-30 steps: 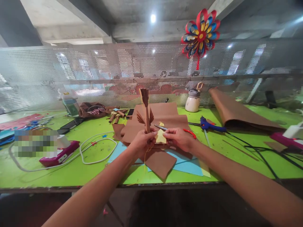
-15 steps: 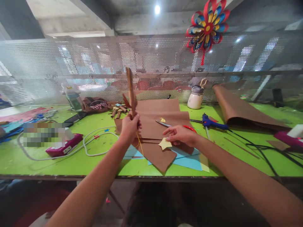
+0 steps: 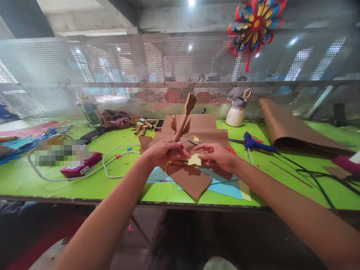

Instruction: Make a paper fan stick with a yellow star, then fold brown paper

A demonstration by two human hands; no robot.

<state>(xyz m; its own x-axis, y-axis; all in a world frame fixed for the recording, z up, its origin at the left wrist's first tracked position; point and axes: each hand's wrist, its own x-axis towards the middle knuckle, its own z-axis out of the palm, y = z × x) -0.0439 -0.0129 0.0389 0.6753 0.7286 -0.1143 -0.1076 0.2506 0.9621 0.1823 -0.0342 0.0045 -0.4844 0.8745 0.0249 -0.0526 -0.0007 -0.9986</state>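
My left hand (image 3: 165,153) is closed round the lower end of a rolled brown paper craft (image 3: 182,125) with pleated fans at its top and sides. The craft leans to the right, and a thin yellow string (image 3: 168,176) hangs below my fingers. Just to the right, my right hand (image 3: 216,155) pinches a pale yellow paper star (image 3: 194,160). The star is close to the left fingertips; whether they touch is unclear. Beneath both hands lie brown paper sheets (image 3: 191,182). Behind the right hand are scissors (image 3: 194,142) with red handles, partly hidden.
A blue glue gun (image 3: 257,143) with a black cable lies at right, near a white bottle (image 3: 235,114) and folded brown paper (image 3: 292,131). At left are a purple power strip (image 3: 81,167), a white cable and small brown rolls (image 3: 143,129). Light blue paper (image 3: 226,189) lies near the front edge.
My right hand has lifted the yellow star from the brown paper and brought it towards the left hand. The brown craft has tilted from upright to the right, its pleats now showing.
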